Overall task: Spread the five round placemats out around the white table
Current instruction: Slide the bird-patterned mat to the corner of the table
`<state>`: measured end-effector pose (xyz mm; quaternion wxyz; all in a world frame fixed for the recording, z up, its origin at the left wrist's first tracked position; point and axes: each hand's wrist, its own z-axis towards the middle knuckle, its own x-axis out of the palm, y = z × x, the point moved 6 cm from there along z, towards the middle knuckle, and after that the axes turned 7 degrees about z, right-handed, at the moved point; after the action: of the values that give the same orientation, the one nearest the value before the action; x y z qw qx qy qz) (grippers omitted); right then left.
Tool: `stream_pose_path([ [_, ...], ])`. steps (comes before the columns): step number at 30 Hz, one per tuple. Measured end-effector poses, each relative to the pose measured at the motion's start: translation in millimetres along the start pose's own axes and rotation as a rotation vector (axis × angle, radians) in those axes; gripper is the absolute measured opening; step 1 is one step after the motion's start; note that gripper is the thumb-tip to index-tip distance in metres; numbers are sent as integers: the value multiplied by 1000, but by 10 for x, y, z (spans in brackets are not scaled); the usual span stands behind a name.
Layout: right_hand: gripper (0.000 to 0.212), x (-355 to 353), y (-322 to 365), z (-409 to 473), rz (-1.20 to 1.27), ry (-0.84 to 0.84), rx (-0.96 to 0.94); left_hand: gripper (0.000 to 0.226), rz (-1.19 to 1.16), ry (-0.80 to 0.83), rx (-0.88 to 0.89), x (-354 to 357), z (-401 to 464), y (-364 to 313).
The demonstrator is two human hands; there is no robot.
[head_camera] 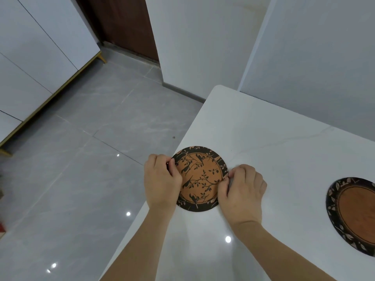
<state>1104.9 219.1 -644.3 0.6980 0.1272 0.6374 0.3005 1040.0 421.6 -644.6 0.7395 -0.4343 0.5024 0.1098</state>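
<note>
A round orange placemat with a black rim and a bird-and-branch print lies near the left edge of the white table. My left hand pinches its left rim, and my right hand pinches its right rim. Whether more mats are stacked under it I cannot tell. A second round placemat, dark-rimmed with a leaf pattern and a plain brown middle, lies flat at the right, cut off by the frame edge.
The table's rounded far corner sits close to a white wall. Grey glossy floor tiles spread to the left. White cabinets on gold legs line the far left, with a dark brown door behind.
</note>
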Motion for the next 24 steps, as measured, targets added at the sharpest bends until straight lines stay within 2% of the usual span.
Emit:
stream_pose_path([
  [8, 10, 18, 8, -8, -66, 16, 5, 3, 52, 12, 12, 25, -24, -57],
  [20, 13, 32, 41, -7, -99, 23, -11, 2, 95, -54, 98, 67, -16, -41],
  [22, 12, 5, 36, -6, -68, 37, -1, 4, 102, -57, 112, 59, -25, -82],
  [24, 12, -88, 16, -58, 22, 45, 6, 8, 213, -47, 130, 5, -47, -170],
])
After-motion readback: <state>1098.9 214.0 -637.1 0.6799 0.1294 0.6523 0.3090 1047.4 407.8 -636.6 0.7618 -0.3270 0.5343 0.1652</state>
